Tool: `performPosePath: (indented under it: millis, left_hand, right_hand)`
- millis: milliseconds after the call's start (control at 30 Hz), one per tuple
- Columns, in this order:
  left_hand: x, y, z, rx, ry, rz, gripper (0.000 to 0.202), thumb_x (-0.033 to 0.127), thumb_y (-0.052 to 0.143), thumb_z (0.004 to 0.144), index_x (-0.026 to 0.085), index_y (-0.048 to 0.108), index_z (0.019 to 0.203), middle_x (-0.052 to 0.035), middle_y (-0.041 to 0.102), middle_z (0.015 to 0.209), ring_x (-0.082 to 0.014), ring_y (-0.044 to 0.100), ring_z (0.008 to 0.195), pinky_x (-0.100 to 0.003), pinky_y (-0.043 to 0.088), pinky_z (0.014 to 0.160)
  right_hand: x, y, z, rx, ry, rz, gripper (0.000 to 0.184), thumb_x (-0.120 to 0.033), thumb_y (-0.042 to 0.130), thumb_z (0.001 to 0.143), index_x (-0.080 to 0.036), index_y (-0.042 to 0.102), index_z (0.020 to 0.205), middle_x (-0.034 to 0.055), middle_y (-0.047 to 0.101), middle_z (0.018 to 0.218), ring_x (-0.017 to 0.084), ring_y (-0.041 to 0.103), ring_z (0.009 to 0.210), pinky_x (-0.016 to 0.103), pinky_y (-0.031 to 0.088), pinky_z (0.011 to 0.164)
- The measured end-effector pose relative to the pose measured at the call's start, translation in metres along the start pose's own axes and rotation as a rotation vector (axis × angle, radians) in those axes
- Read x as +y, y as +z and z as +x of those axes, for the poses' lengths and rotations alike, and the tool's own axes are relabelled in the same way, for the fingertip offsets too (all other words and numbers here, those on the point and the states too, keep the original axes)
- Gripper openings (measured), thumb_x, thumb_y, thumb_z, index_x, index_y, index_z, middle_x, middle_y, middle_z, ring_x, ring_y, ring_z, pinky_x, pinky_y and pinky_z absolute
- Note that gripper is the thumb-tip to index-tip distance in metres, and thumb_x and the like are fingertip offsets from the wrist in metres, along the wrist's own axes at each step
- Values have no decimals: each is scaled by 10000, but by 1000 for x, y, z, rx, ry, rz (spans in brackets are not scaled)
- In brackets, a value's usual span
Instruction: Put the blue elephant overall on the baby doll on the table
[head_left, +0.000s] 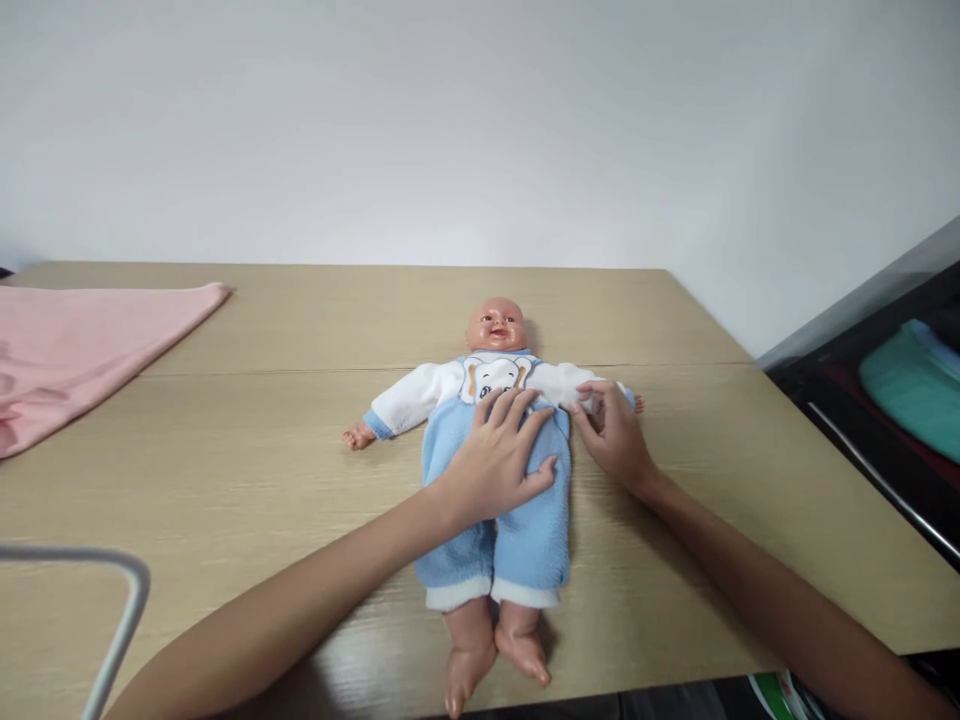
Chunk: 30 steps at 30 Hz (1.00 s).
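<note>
A baby doll (495, 325) in a blue and white romper (525, 545) lies on its back on the wooden table (225, 470), head toward the wall. My left hand (499, 455) rests flat on the doll's belly with fingers spread. My right hand (611, 430) is at the doll's arm on the right side, its fingers pinching the white sleeve (574, 383) near the cuff. The doll's other arm stretches out to the left, bare feet pointing toward me.
A pink cloth (82, 345) lies at the table's far left. A grey metal bar (124, 600) curves in at the lower left. To the right of the table is a dark shelf with a teal item (911, 395). A white wall stands behind.
</note>
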<state>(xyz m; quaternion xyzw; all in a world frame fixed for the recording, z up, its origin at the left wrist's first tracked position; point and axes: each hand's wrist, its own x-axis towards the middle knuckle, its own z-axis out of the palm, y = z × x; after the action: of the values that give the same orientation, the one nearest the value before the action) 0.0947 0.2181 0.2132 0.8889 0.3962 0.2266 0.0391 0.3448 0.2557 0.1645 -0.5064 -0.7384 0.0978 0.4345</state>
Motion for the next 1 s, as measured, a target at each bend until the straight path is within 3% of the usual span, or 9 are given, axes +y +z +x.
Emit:
performPosePath:
  millis: [133,233,367,433,600,700,833,1000]
  left_hand:
    - [2,-2,0,-27,-17,-9,582,487,612,1081,173,599,1571,-211,547,1701,-413,438,1620,-649,296,1374]
    - [3,-6,1,-49,-41,-30,572,505,618,1086,196,605,1568,-194,537,1709,-414,433,1612,-644,308,1364]
    - [4,-15,10,-47,-66,-72,542,516,622,1099,210,610,1545,-181,544,1683,-413,473,1550,-624,368,1312]
    - [4,-19,19,-47,-74,-76,501,495,613,1111,204,614,1518,-180,547,1679,-407,488,1528,-611,384,1295]
    - [1,-22,55,-125,-63,-29,490,469,645,1111,157,615,1488,-174,604,1617,-386,533,1475,-542,433,1243]
    - [-3,-17,77,-205,-35,62,584,472,702,1080,133,575,1538,-190,633,1569,-386,582,1417,-520,457,1178]
    - [-6,-6,95,-238,-4,207,701,491,797,1003,122,561,1550,-208,684,1450,-403,624,1326,-513,455,1097]
    - [-8,7,101,-185,-33,243,665,558,789,1002,150,615,1497,-195,691,1411,-406,647,1287,-521,459,1068]
  right_hand:
    - [25,-28,16,44,-167,-170,151,-354,638,1085,-255,642,1199,133,719,1151,354,664,1067,549,526,992]
    - [62,-53,26,-116,-241,-139,308,-449,686,1074,-242,663,1301,155,740,1287,394,677,1233,612,507,1113]
    - [110,-80,30,-346,-125,-38,699,-633,857,937,-263,645,1490,180,704,1484,456,646,1381,639,509,1179]
    - [122,-86,30,-393,-100,-31,746,-637,926,869,-284,681,1478,170,719,1496,470,651,1387,635,491,1210]
    - [119,-84,30,-374,-65,55,518,-575,951,841,-280,798,1238,133,801,1358,436,708,1296,610,533,1165]
    - [113,-81,28,-354,85,164,530,-568,980,784,-254,796,1169,114,833,1163,376,768,1068,530,624,981]
    - [105,-77,27,-276,220,364,589,-548,1025,710,-252,752,1140,66,808,1019,295,744,893,411,631,799]
    - [85,-58,26,-110,234,542,584,-630,1011,725,-270,715,1077,62,775,1072,274,727,975,389,643,881]
